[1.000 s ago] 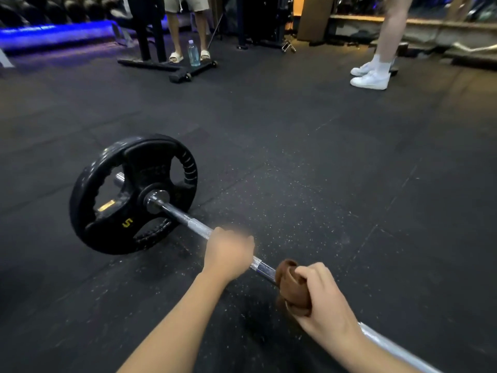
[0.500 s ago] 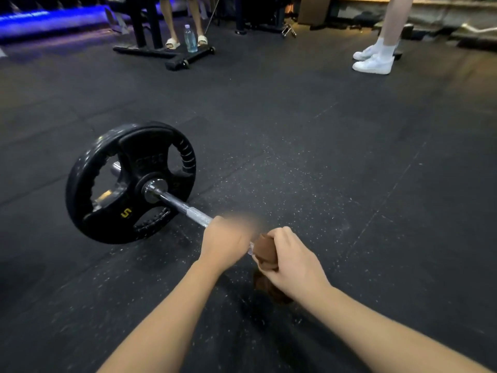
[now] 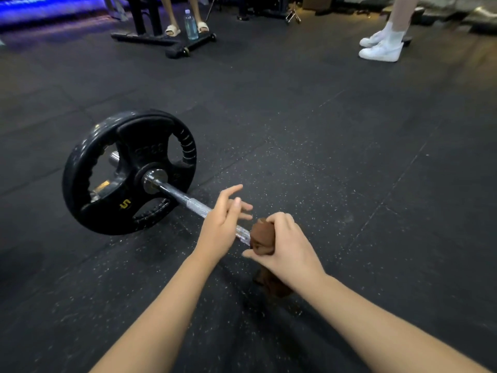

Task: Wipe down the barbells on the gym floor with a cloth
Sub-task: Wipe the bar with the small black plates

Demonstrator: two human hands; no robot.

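A barbell lies on the black rubber floor, its chrome bar (image 3: pixel 188 201) running from a black plate (image 3: pixel 126 170) marked 5 towards me. My right hand (image 3: pixel 287 246) grips a brown cloth (image 3: pixel 262 235) wrapped round the bar, and a loose end of the cloth hangs below my wrist. My left hand (image 3: pixel 223 224) hovers over the bar just left of the cloth with fingers spread and straight, holding nothing. The bar behind my right hand is hidden by my arms.
Far ahead stands a black machine base (image 3: pixel 172 44) with a water bottle (image 3: pixel 191 25) and a person's sandalled feet (image 3: pixel 185 28) beside it. Another person in white sneakers (image 3: pixel 380 48) stands at the far right. Open floor lies between.
My left hand has let go of the bar and opened its fingers. My right hand slid the cloth along the bar towards the plate. The view tipped downward.
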